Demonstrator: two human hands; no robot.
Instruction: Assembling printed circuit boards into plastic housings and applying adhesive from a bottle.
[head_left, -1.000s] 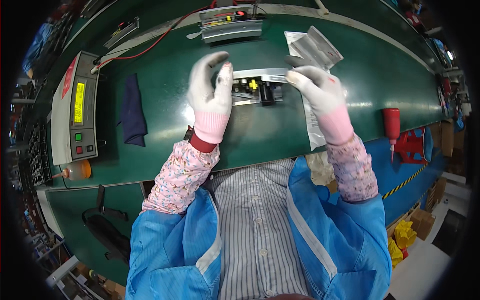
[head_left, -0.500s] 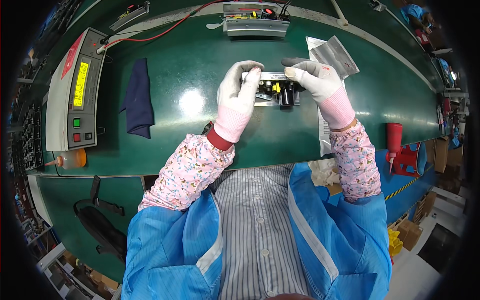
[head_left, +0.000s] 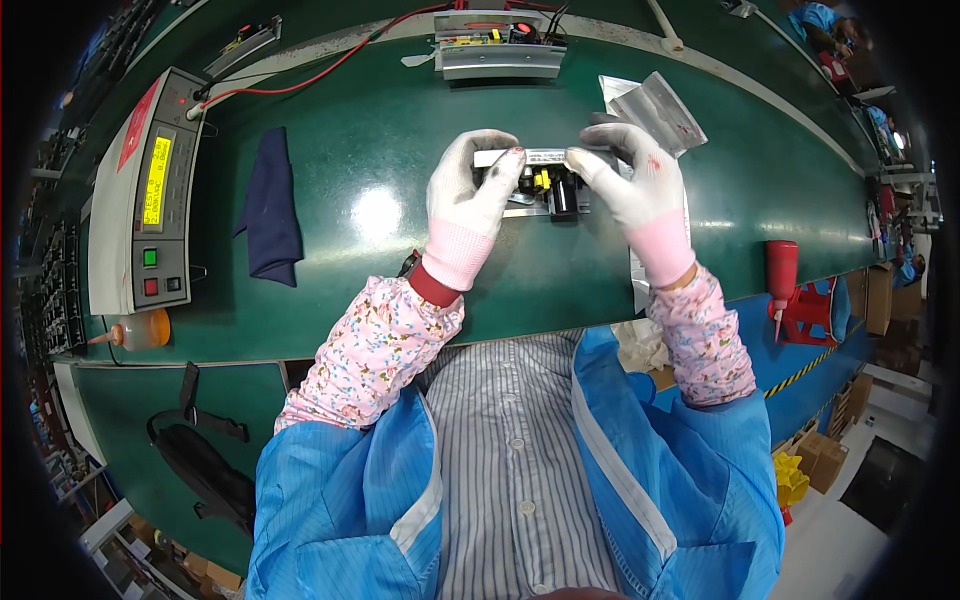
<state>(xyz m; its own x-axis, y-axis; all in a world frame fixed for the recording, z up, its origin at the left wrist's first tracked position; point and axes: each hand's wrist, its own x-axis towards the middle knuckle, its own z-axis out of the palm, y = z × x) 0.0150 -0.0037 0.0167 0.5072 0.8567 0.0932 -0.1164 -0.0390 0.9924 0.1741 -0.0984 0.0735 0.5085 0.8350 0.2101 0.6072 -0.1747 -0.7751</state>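
An open-frame circuit board assembly (head_left: 563, 197) is between my gloved hands, over the green bench. It has a metal edge with a white label strip (head_left: 547, 157), a black cylinder and a yellow part. My left hand (head_left: 468, 190) is closed round its left end, thumb near the label. At the right end of the label strip, my right hand (head_left: 640, 185) pinches with thumb and bent fingers. Both gloves are white with pink cuffs. The fingers behind the metal edge are partly hidden.
A tester (head_left: 145, 200) with a lit yellow display stands left, beside a dark blue cloth (head_left: 270, 210). Another open metal unit (head_left: 500, 55) lies at the far edge, with a bent metal cover (head_left: 660, 112) to its right. A red bottle (head_left: 781, 268) stands at the right edge.
My right hand has changed its grip slightly, its thumb and fingers now spread wider along the label. The board has tilted a little. The whole view has shifted slightly.
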